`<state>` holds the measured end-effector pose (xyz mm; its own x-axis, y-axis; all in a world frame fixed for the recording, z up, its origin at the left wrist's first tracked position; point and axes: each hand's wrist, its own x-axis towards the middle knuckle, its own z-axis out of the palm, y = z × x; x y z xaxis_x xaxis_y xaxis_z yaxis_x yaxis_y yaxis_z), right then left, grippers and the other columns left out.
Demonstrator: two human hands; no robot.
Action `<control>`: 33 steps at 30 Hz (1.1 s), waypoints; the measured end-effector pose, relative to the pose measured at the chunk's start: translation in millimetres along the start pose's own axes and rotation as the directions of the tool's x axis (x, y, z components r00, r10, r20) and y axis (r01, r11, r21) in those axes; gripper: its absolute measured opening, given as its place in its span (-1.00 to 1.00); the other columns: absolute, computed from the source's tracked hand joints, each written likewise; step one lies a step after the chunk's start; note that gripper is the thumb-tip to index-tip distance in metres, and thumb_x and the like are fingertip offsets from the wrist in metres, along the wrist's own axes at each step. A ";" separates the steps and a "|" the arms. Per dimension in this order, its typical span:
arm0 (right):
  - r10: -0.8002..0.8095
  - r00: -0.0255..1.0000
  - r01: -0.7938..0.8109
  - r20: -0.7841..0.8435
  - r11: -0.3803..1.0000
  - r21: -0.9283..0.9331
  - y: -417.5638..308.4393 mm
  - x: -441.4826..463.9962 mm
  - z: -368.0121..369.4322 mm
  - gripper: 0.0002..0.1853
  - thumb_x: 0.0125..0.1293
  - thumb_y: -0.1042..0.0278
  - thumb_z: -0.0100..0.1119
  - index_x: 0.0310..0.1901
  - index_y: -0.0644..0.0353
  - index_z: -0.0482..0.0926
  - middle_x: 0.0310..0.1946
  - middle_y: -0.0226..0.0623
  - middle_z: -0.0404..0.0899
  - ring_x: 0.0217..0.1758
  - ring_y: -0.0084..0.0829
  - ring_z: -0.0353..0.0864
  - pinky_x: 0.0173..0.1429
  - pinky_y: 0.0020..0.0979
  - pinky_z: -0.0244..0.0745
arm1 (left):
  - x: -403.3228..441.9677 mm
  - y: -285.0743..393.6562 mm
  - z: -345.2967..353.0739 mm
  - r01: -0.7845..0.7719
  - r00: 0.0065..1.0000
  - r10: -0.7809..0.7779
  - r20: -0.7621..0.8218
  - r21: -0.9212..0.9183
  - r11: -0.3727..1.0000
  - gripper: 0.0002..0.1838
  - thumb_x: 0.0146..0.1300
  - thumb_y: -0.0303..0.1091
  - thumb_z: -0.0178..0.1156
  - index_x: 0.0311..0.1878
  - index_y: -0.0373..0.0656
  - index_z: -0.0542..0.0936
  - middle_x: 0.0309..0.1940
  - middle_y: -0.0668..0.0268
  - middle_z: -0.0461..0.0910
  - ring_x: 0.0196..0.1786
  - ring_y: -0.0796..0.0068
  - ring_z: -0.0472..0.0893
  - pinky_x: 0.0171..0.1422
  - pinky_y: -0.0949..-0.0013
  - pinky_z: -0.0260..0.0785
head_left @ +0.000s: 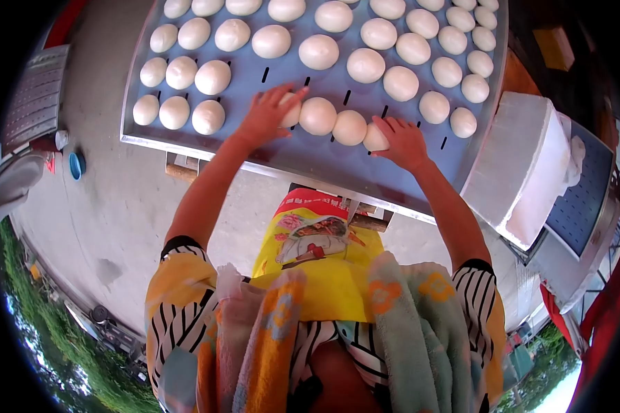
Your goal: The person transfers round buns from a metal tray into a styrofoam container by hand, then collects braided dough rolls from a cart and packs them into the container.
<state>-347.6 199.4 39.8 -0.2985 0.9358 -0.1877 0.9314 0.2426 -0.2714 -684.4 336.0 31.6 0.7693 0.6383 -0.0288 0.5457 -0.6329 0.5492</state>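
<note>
A big slotted tray (372,175) in front of me carries loose rows of round white dough buns (271,42). Near its front edge, a short row of buns is pressed side by side between my two hands. My left hand (265,115) curls its fingers over the leftmost bun (291,110) of that row, partly hiding it. At the other end, the fingers of my right hand (401,142) cup the last bun (375,138). Two more buns sit between them, a left one (317,116) and a right one (350,128), touching each other.
A white foam box (513,165) stands against the tray's right side, with another slotted tray (581,196) beyond it. Two wooden handles stick out below the front edge, one at left (180,172). A blue bowl (76,166) rests at far left.
</note>
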 end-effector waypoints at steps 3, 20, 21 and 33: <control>-0.002 1.000 0.001 0.015 0.999 0.034 0.4 5.4 -2.3 0.08 -0.19 -0.02 0.61 0.46 -0.17 0.27 -0.06 -0.35 0.53 0.03 -0.26 0.57 0.02 -0.20 0.49 | 12.8 19.9 19.8 -0.102 0.992 0.099 0.081 0.027 0.994 0.16 -0.21 -0.39 0.59 0.53 0.31 0.22 0.50 0.28 0.18 0.41 -0.07 0.26 0.46 -0.04 0.26; 0.039 0.999 -0.041 0.015 0.872 0.488 1.1 -22.0 -39.6 -0.30 -0.03 0.04 0.52 0.25 -0.33 0.54 -0.07 -0.36 0.53 -0.01 -0.14 0.61 0.01 -0.16 0.52 | 31.5 124.3 -8.3 -0.046 0.997 0.043 -0.068 -0.031 0.998 -0.24 -0.23 -0.53 0.52 0.20 -0.06 0.58 0.09 0.22 0.60 0.13 0.07 0.51 0.23 0.11 0.43; 0.025 1.000 -0.019 -0.004 0.861 0.509 5.6 -37.8 -57.9 -0.28 -0.04 0.06 0.52 0.26 -0.32 0.53 -0.09 -0.36 0.52 -0.03 -0.15 0.60 -0.01 -0.17 0.52 | 33.7 149.5 -12.4 -0.046 0.995 0.045 -0.084 -0.004 0.999 -0.23 -0.24 -0.54 0.52 0.20 -0.06 0.58 0.09 0.23 0.60 0.13 0.07 0.51 0.22 0.12 0.43; 0.155 0.987 -0.110 -0.042 0.845 0.524 221.5 -385.0 -221.5 -0.18 -0.03 0.33 0.52 0.35 -0.35 0.47 -0.04 -0.39 0.56 0.06 -0.28 0.62 0.20 -0.30 0.54 | 172.4 519.9 75.8 -0.341 0.919 0.337 -0.205 0.015 0.940 -0.18 -0.29 -0.45 0.54 0.22 0.06 0.58 0.02 0.26 0.62 0.06 0.10 0.55 0.20 0.14 0.44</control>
<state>19.8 -50.5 261.1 -0.1418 0.9720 -0.1873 0.7105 -0.0318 -0.7030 -242.9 83.8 248.8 0.8228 0.4631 0.3296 0.2554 -0.8192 0.5135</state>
